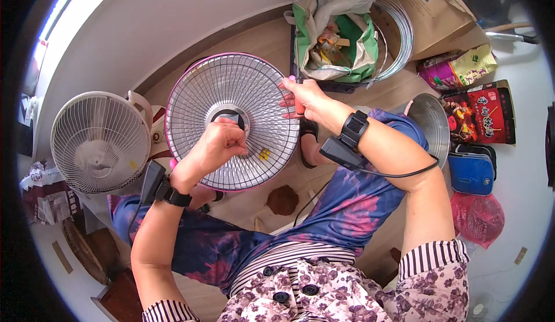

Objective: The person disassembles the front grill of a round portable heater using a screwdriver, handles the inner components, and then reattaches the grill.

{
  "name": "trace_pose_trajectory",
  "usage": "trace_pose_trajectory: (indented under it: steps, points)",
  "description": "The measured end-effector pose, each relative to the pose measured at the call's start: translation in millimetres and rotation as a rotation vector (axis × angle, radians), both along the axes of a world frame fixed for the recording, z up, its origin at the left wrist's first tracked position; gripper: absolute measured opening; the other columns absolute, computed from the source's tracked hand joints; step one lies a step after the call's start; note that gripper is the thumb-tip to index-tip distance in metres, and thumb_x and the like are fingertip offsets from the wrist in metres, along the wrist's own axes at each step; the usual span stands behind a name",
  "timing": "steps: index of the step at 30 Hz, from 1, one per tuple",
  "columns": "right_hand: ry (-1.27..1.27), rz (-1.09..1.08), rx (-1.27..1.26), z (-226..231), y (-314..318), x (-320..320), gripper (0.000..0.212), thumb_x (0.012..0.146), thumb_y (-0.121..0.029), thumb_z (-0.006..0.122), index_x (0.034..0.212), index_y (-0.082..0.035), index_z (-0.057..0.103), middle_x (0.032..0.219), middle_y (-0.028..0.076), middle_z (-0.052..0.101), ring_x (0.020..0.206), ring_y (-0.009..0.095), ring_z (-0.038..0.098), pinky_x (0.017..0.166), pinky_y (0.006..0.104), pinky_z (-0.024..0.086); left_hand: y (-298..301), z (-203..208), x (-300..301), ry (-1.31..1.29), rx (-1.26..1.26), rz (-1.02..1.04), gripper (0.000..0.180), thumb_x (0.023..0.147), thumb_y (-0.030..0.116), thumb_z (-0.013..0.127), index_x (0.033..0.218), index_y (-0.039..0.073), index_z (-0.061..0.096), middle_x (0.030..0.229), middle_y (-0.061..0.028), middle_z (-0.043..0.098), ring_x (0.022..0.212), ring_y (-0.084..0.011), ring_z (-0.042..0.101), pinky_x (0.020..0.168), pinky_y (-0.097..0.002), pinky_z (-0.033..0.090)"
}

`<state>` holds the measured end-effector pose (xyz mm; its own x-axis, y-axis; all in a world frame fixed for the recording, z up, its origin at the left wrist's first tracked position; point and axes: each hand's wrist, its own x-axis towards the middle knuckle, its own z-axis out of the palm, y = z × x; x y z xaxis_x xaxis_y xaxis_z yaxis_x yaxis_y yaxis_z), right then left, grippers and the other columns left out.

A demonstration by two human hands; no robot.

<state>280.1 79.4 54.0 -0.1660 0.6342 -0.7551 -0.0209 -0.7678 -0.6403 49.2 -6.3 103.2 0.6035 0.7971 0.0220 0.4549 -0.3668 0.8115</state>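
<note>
The heater (pixel 267 126) is seen above the floor (pixel 315 186), between the legs (pixel 358 203), its round grille turned upward; its long axis cannot be told. Its hub (pixel 245 116) is partly covered by the left hand (pixel 213 147), its fingers tightly curled; whether anything is gripped cannot be told. At the right rim, a red handle (pixel 299 107) is held by the right hand's (pixel 312 97) fingers. The heater is flanked on the left by a white fan (pixel 99 140); beyond it, a green bag (pixel 303 35) is placed beside a wire coil (pixel 406 39).

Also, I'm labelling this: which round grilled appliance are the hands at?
The pink-rimmed appliance; left hand and right hand are at it, unlike the white fan farther left.
</note>
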Motion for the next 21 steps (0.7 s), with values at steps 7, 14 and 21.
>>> trace_pose_trajectory:
  steps: [7, 14, 21]
  points:
    - [-0.036, 0.044, 0.010, 5, 1, -2, 0.035, 0.091, -0.036, 0.054, 0.107, -0.004, 0.056, 0.093, 0.013, 0.055, 0.084, 0.024, 0.059, 0.068, 0.0480, 0.054, 0, -7, -2, 0.073, 0.039, -0.031, 0.014, 0.063, 0.005, 0.070, 0.063, 0.002, 0.056, 0.059, -0.0091, 0.055, 0.064, -0.0265, 0.054, 0.080, -0.0343, 0.039]
    - [-0.086, 0.197, 0.033, 0, 9, 4, 0.034, 0.093, -0.038, 0.050, 0.105, -0.006, 0.055, 0.093, 0.012, 0.054, 0.082, 0.025, 0.061, 0.066, 0.0465, 0.052, 1, -10, -1, 0.069, 0.056, -0.023, 0.013, 0.062, 0.007, 0.070, 0.063, 0.002, 0.057, 0.060, -0.0099, 0.057, 0.063, -0.0280, 0.055, 0.080, -0.0355, 0.040]
    - [-0.095, 0.192, 0.042, 6, 16, 12, 0.040, 0.092, -0.036, 0.051, 0.115, -0.003, 0.051, 0.101, 0.020, 0.054, 0.085, 0.032, 0.062, 0.066, 0.0511, 0.053, 3, -11, 2, 0.044, 0.117, 0.000, 0.015, 0.061, 0.006, 0.070, 0.062, 0.001, 0.057, 0.058, -0.0118, 0.056, 0.060, -0.0291, 0.055, 0.070, -0.0360, 0.042]
